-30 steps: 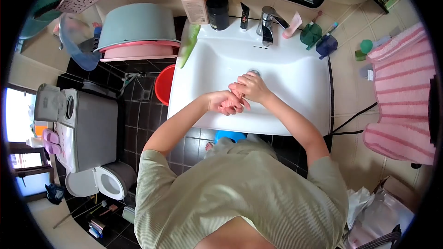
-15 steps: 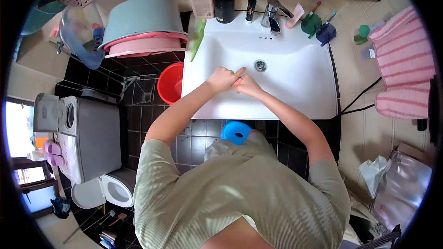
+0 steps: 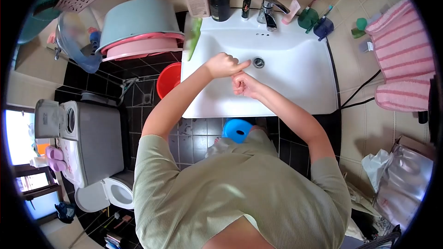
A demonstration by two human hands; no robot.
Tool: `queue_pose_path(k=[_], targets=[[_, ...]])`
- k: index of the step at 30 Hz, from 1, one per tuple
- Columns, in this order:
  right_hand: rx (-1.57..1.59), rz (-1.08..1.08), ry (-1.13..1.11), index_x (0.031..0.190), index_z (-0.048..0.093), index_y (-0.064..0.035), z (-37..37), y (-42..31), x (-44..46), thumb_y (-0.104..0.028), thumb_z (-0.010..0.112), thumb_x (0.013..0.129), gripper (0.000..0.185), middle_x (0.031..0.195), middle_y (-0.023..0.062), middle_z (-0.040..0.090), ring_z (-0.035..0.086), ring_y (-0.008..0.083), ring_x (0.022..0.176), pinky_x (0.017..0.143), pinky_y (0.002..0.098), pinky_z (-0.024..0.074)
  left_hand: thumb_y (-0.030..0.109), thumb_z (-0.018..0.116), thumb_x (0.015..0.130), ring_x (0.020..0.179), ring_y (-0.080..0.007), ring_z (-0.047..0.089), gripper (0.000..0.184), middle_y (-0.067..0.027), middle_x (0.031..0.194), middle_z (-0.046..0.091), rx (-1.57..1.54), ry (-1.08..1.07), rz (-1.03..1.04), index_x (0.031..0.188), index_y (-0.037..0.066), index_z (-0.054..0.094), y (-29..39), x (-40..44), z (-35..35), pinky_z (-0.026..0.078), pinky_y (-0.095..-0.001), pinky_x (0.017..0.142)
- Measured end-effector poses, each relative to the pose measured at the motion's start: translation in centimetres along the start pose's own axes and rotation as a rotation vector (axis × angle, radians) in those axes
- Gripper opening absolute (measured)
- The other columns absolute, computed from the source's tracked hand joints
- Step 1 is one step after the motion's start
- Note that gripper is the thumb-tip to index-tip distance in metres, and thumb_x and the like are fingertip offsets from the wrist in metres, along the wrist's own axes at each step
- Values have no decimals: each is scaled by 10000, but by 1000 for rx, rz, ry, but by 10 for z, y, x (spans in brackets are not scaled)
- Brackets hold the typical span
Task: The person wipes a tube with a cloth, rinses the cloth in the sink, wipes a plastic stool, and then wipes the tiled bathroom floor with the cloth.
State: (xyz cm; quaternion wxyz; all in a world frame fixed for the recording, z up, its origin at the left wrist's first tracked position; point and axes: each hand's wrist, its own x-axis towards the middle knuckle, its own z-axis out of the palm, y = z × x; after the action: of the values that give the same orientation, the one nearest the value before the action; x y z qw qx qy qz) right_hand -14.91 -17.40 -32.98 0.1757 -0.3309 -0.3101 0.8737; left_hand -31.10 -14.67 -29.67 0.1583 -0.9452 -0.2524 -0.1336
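Observation:
Over the near left part of the white sink (image 3: 295, 90), my two hands touch each other. My left hand (image 3: 224, 66) is closed, its fingers curled under and its thumb stretched to the right toward the metal drain (image 3: 258, 62). Just below and to the right, my right hand (image 3: 245, 85) has its fingers curled into the palm, and its upper edge meets the left hand's fingers. What lies inside the left hand's curl is hidden. The chrome faucet (image 3: 267, 11) stands behind the drain, with no water visible.
Bottles (image 3: 218, 4), a black tube (image 3: 246, 6) and toothbrush cups (image 3: 308, 18) line the sink's back edge. Left are a red bucket (image 3: 169, 80), stacked basins (image 3: 138, 20) and a toilet (image 3: 121, 192). A blue stool (image 3: 236, 130) is below; a pink towel (image 3: 401, 60) hangs right.
My hands have moved from interlaced, with the right on top, to the left lying above a curled right. The drain is uncovered, and the view has shifted slightly.

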Motion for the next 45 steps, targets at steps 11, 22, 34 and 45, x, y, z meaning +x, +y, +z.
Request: queue_pose_path(k=[11,22,34,45], targets=[[-1071,-339,226,1127,579,-44,-9,-15,-10,-221,704,716,464,978,88,624,580,180,901,779,279,460,202,623,711,701,-251,601,274,-77,708,582,-136,-188,-544,980,150,627,17,-29,27,487,-367,592],[-1438,-36,633,973,668,-165,-51,30,-19,-106,672,654,324,1152,107,593,516,344,1098,894,435,436,86,637,697,1002,-301,560,189,-117,1098,562,-709,-377,-871,869,146,689,99,-48,28,468,-400,830],[-1309,-684,710,1004,654,-99,-12,67,-64,-158,633,779,233,1027,98,634,570,244,1040,897,427,416,42,667,654,910,-373,570,398,-188,965,580,-761,197,-1011,1039,31,565,141,-57,16,461,-401,830],[-707,-684,413,978,647,32,27,116,-144,-159,661,802,260,972,90,668,603,142,935,857,287,447,-9,648,669,896,-321,569,534,-157,934,557,-1439,494,-1191,1151,-9,417,237,-33,-33,460,-364,822]])
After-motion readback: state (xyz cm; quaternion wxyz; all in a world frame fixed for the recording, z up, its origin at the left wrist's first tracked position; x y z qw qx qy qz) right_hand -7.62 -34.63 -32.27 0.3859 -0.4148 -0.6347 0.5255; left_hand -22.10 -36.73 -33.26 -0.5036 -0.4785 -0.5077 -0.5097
